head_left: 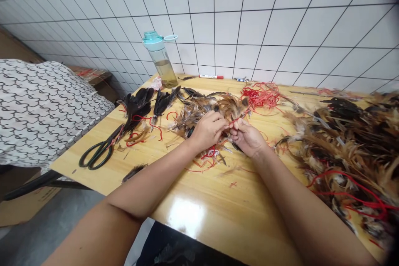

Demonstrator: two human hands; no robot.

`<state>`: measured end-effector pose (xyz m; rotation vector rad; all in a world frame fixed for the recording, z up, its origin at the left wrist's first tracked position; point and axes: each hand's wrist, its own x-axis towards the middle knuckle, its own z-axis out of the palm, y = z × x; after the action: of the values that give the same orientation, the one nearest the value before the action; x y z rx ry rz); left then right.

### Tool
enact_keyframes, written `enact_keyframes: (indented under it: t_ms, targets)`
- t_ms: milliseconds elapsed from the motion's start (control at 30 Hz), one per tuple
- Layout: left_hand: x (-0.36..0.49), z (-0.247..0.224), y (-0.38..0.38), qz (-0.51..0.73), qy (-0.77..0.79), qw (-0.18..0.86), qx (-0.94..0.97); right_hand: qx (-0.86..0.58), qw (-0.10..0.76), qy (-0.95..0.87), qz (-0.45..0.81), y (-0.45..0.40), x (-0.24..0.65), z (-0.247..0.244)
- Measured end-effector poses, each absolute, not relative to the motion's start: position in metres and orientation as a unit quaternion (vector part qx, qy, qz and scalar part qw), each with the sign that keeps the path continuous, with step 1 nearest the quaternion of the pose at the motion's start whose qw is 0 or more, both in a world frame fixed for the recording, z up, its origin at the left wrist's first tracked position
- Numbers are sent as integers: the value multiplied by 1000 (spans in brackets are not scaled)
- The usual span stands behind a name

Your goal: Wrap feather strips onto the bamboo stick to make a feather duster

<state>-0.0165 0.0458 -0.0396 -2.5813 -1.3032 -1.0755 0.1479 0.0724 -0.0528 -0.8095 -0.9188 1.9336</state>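
My left hand point(209, 130) and my right hand point(247, 135) meet over the middle of the wooden table point(218, 191). The fingers of both are pinched together on a thin red string point(233, 121). Brown feathers point(195, 112) lie just behind and beneath my hands, some of them hidden by my fingers. Loops of red string and a small whitish scrap lie on the table just in front of my hands. Behind my right hand sits a tangled heap of red string point(261, 94).
A large feather pile point(352, 145) covers the table's right side. On the left are black feathers point(139, 104) and black-handled scissors point(97, 153). A water bottle point(163, 64) and a red-capped marker point(211, 77) are near the tiled wall. Patterned cloth point(46, 112) hangs at far left.
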Motion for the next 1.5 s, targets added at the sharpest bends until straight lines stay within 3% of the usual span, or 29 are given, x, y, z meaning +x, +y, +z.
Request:
enact_keyframes:
  t_ms: [133, 400, 600, 733, 933, 1100, 1500]
  targets:
    - [-17, -32, 44, -379, -377, -27, -845, -330, 409, -349, 776, 74, 147, -55]
    - [-13, -39, 48, -477, -358, -400, -696, -309, 367, -372, 795, 72, 146, -56]
    - [-13, -43, 48, -489, -350, -491, -630, -296, 362, -354, 810, 71, 147, -56]
    - [-15, -44, 51, -473, -354, -446, -672, -284, 356, -360, 814, 72, 147, -59]
    - [-21, -42, 56, -458, -365, -259, -768, -254, 343, -379, 821, 71, 149, -61]
    - [-25, -35, 56, -437, -343, -171, -814, -248, 322, -418, 813, 72, 151, -64]
    - [-28, -33, 56, -392, -354, -151, -836, -257, 297, -439, 808, 72, 151, -62]
